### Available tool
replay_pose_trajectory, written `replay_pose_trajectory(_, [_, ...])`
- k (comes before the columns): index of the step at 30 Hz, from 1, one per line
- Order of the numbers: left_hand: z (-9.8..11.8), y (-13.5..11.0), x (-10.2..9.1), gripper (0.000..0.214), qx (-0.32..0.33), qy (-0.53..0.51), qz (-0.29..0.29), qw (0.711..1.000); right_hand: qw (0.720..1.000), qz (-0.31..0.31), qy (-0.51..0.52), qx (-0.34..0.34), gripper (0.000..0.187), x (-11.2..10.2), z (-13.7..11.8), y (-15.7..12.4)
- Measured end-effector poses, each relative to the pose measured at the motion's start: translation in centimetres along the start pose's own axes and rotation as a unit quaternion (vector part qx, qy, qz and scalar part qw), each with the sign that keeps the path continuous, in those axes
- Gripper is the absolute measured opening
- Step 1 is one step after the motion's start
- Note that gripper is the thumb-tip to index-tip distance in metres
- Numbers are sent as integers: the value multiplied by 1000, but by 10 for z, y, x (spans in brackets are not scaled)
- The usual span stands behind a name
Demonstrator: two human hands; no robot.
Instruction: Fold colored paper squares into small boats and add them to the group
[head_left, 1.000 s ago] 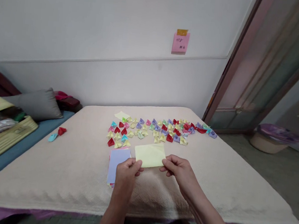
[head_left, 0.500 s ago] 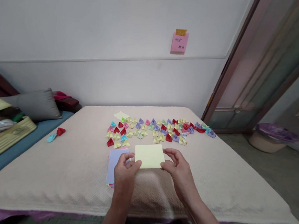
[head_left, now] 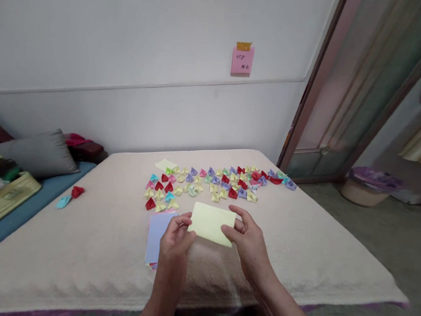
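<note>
A pale yellow paper sheet (head_left: 212, 221) is held above the near part of the cream-covered table (head_left: 75, 244). My left hand (head_left: 174, 241) pinches its left edge and my right hand (head_left: 246, 238) grips its right edge with thumb below and fingers behind. A stack of coloured sheets with a lavender one on top (head_left: 159, 230) lies just left of my left hand. Beyond the hands, several small folded paper pieces (head_left: 208, 185) in red, yellow, purple and blue lie scattered across the table.
A loose yellow sheet (head_left: 165, 164) lies at the far left of the folded pieces. A blue surface at left carries a red and a blue folded piece (head_left: 69, 196), a grey pillow (head_left: 34, 153) and a yellow tray (head_left: 0, 200). A pink note (head_left: 242, 59) hangs on the wall.
The yellow sheet has tilted so its right side sits lower, and both hands shifted their hold on its edges. The view has swung slightly to the right.
</note>
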State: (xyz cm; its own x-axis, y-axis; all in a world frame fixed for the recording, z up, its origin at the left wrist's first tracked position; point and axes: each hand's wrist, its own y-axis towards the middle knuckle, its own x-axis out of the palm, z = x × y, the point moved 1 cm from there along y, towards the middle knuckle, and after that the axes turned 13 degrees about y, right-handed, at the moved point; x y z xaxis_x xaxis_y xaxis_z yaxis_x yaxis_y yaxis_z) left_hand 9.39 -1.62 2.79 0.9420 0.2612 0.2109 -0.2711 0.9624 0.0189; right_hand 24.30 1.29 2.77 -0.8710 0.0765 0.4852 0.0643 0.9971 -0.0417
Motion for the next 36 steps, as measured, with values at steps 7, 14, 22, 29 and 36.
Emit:
replay_pose_trajectory(7, [-12, -7, 9, 21, -87, -2, -55, 995, 997, -22, -52, -47, 52, 2, 5, -4])
replay_pose_trajectory(14, [-8, -1, -7, 28, -37, 137, 19, 990, 974, -192, -95, -72, 44, -4, -12, -6])
replay_pose_trajectory(22, [5, -5, -5, 28, -17, 184, 2, 983, 952, -239, -180, -68, 19, -4, -13, -5])
replay_pose_trajectory(29, [4, -8, -1, 33, -84, -7, -62, 994, 979, -176, -104, -29, 11, -3, -9, -7])
replay_pose_trajectory(36, [6, -9, 1, 44, -76, -76, -51, 993, 979, -178, -93, -39, 11, -3, -7, -8])
